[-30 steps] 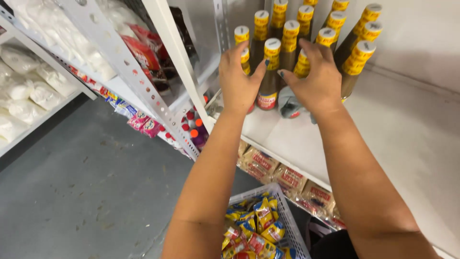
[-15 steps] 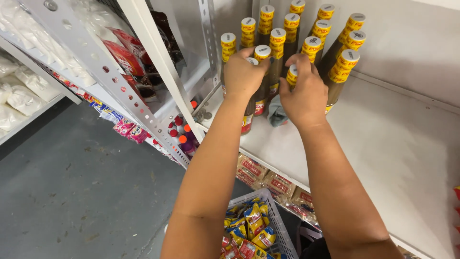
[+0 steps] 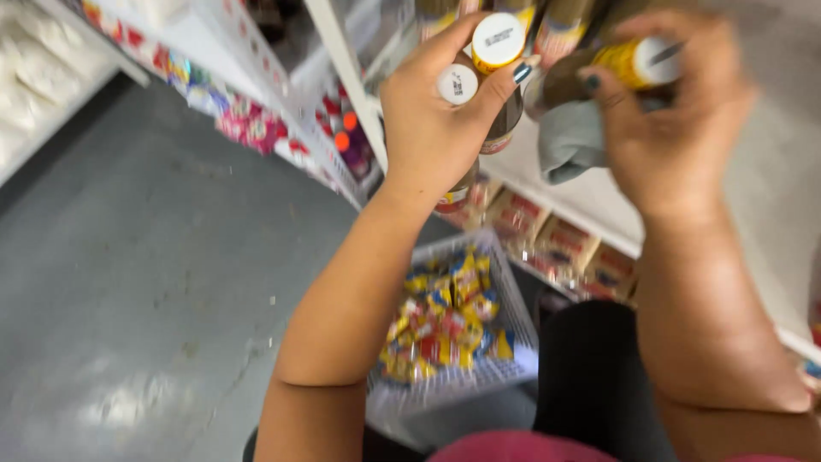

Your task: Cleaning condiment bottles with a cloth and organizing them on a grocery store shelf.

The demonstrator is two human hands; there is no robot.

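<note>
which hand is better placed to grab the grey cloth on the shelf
Right, probably. The right hand holds one yellow-capped bottle directly above the grey cloth. The left hand grips two bottles, so it looks fuller.

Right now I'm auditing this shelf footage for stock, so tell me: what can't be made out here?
Head view only:
- Bottle in the right hand: motion-blurred, and fingers cover its body.
- Bottles in the left hand: only the caps and a strip of label show past the palm.
- Grey cloth: partly behind the right hand.
- Other bottles on the shelf: cut off by the top edge.
- Packets in the basket: too blurred to identify.
</note>
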